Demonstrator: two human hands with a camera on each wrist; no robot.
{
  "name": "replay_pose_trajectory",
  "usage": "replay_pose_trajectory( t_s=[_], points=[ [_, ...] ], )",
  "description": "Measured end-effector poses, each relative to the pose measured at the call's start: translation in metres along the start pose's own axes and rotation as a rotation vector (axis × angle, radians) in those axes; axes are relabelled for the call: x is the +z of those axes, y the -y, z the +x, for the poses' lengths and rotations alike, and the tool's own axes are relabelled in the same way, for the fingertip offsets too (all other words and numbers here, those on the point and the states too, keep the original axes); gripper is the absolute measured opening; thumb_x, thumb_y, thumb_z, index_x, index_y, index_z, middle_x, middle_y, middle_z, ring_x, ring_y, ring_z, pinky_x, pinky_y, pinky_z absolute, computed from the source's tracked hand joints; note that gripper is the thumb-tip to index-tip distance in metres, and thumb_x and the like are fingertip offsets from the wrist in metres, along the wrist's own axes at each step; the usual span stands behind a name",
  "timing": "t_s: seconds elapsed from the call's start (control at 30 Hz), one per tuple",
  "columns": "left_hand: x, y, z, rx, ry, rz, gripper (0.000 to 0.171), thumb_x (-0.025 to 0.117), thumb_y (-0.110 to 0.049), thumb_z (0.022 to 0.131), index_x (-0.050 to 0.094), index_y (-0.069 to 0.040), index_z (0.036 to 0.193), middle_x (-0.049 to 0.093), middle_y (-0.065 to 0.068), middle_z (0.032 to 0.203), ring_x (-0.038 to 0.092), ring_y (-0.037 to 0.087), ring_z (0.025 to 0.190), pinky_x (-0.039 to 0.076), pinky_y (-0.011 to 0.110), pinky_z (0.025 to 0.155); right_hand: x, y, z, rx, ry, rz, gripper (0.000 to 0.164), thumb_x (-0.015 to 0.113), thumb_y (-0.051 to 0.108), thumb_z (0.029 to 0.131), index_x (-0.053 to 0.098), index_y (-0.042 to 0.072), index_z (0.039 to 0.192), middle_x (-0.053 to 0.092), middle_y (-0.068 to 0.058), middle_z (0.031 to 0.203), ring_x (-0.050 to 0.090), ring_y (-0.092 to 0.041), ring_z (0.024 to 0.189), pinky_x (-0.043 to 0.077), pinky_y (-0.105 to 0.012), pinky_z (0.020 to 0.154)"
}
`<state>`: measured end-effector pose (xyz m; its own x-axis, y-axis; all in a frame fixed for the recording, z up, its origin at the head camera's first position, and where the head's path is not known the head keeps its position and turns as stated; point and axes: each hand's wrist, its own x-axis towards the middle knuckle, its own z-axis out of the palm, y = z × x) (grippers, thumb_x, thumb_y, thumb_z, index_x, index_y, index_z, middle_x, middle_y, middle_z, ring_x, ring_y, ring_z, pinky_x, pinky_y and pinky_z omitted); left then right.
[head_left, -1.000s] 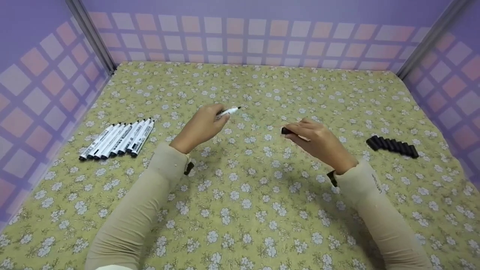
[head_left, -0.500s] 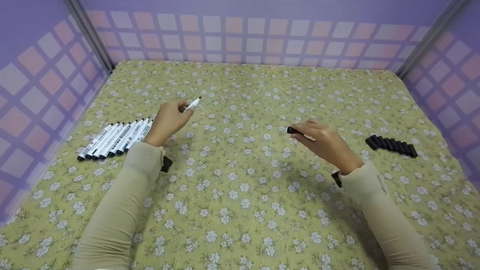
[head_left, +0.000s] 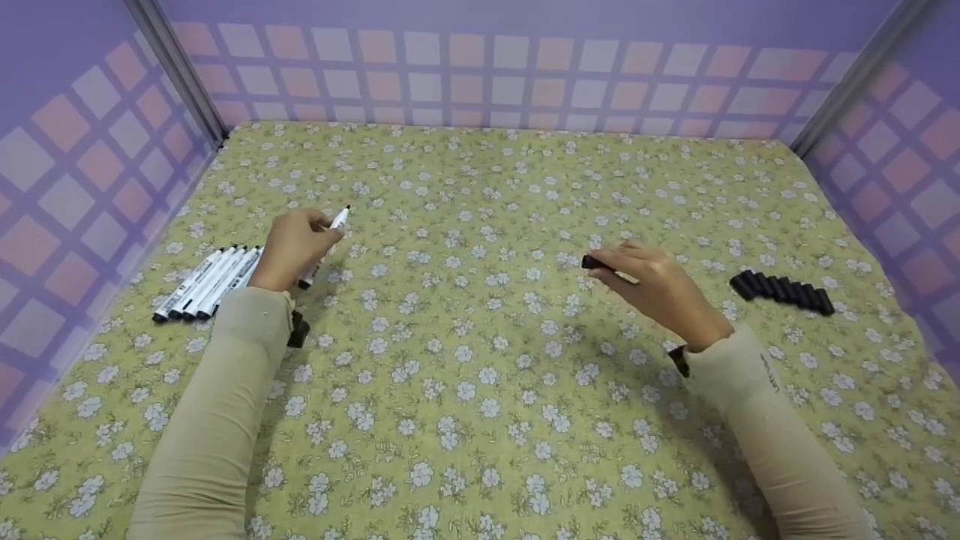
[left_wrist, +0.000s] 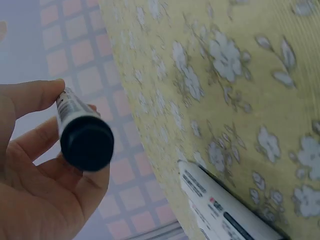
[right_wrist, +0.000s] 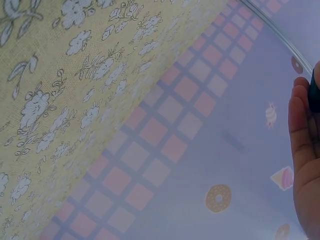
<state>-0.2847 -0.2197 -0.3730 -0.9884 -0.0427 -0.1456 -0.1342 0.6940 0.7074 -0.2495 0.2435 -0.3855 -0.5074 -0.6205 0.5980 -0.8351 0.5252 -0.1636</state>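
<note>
Between thumb and fingers my left hand [head_left: 294, 244] pinches a white uncapped marker [head_left: 340, 219], its dark tip pointing away. The left wrist view looks onto the black back end [left_wrist: 87, 144] of this marker. Beside and partly behind the left hand lies a row of white uncapped markers [head_left: 204, 283], some of them hidden by the hand and wrist. One lying marker [left_wrist: 222, 207] shows close by in the left wrist view. My right hand [head_left: 656, 281] pinches a black marker cap [head_left: 591, 262] above the cloth; only an edge of the cap [right_wrist: 314, 95] shows in the right wrist view.
Several black caps [head_left: 784, 292] lie side by side in a row at the right. A yellow flowered cloth [head_left: 465, 420] covers the table. Purple panels with pink and white squares [head_left: 510, 79] stand at the back and both sides.
My left hand has carried the marker leftward from the middle to the row of markers. The right hand has drifted slightly right, holding the cap throughout.
</note>
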Motion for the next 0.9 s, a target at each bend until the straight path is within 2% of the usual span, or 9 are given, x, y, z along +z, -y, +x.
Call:
replay_pose_trajectory(
  t_s=[0.07,0.13,0.2,0.3,0.33,0.43,0.57,0.67,0.9],
  points=[
    [-0.002,0.004,0.0,-0.019,-0.001,-0.001,0.05,0.053,-0.029,0.099,0.047,0.0,0.139,0.05,0.022,0.135,0.052,0.028,0.1,0.047,0.047,0.085,0.0,0.0,-0.001,0.001,0.002,0.002,0.028,0.072,0.001,0.083,0.071,0.001,0.111,0.072,-0.011,0.098,0.067,-0.02,0.084,0.057,-0.031,0.07],
    [-0.004,0.008,0.002,-0.023,-0.019,0.006,0.042,0.054,-0.028,0.098,0.055,-0.001,0.131,0.059,0.02,0.116,0.053,0.023,0.082,0.048,0.042,0.073,-0.001,-0.001,-0.002,0.003,0.006,0.002,0.027,0.072,0.002,0.084,0.071,0.001,0.111,0.072,-0.011,0.098,0.067,-0.02,0.086,0.057,-0.031,0.071],
    [-0.005,0.013,0.003,-0.018,-0.045,0.023,0.03,0.055,-0.026,0.097,0.062,-0.001,0.113,0.057,0.014,0.088,0.045,0.017,0.064,0.044,0.036,0.063,-0.001,-0.001,-0.003,0.006,0.008,0.008,0.027,0.071,0.003,0.084,0.071,0.001,0.111,0.072,-0.011,0.098,0.067,-0.02,0.086,0.057,-0.031,0.072],
    [-0.006,0.019,0.004,-0.016,-0.071,0.043,0.029,0.057,-0.023,0.097,0.062,0.002,0.112,0.056,0.015,0.084,0.041,0.015,0.057,0.041,0.033,0.059,-0.001,-0.002,-0.004,0.008,0.011,0.011,0.027,0.071,0.003,0.084,0.071,0.001,0.112,0.072,-0.011,0.098,0.067,-0.02,0.086,0.057,-0.03,0.071],
    [-0.007,0.021,0.004,-0.023,-0.07,0.048,0.032,0.057,-0.023,0.097,0.061,0.003,0.115,0.058,0.018,0.088,0.047,0.017,0.062,0.042,0.034,0.062,-0.001,-0.002,-0.005,0.01,0.011,0.01,0.028,0.072,0.003,0.084,0.071,0.001,0.112,0.072,-0.011,0.098,0.068,-0.02,0.086,0.057,-0.031,0.071],
    [-0.009,0.024,0.003,-0.035,-0.071,0.057,0.047,0.058,-0.024,0.097,0.051,0.005,0.134,0.056,0.026,0.122,0.057,0.028,0.086,0.047,0.039,0.072,-0.001,-0.002,-0.006,0.014,0.018,0.011,0.03,0.072,0.003,0.084,0.07,0.002,0.113,0.072,-0.011,0.099,0.068,-0.02,0.086,0.057,-0.031,0.071],
    [-0.011,0.029,0.002,-0.044,-0.082,0.072,0.044,0.057,-0.024,0.097,0.053,0.005,0.13,0.056,0.026,0.12,0.057,0.036,0.098,0.048,0.047,0.079,-0.003,-0.002,-0.006,0.024,0.029,0.029,0.029,0.07,0.005,0.086,0.07,0.002,0.115,0.072,-0.012,0.1,0.068,-0.02,0.088,0.057,-0.03,0.072],
    [-0.011,0.031,0.003,-0.047,-0.093,0.101,0.042,0.056,-0.023,0.097,0.055,0.005,0.128,0.056,0.027,0.124,0.058,0.037,0.099,0.049,0.049,0.081,-0.003,-0.003,-0.007,0.021,0.029,0.034,0.028,0.069,0.006,0.087,0.07,0.002,0.114,0.072,-0.012,0.1,0.068,-0.02,0.087,0.057,-0.03,0.071],
    [-0.012,0.04,0.005,-0.072,-0.116,0.171,0.039,0.059,-0.024,0.096,0.061,0.004,0.123,0.057,0.028,0.128,0.052,0.023,0.073,0.043,0.04,0.067,-0.002,-0.003,-0.008,0.022,0.026,0.006,0.029,0.071,0.005,0.085,0.07,0.003,0.114,0.072,-0.012,0.099,0.068,-0.02,0.087,0.057,-0.031,0.071]
  ],
)
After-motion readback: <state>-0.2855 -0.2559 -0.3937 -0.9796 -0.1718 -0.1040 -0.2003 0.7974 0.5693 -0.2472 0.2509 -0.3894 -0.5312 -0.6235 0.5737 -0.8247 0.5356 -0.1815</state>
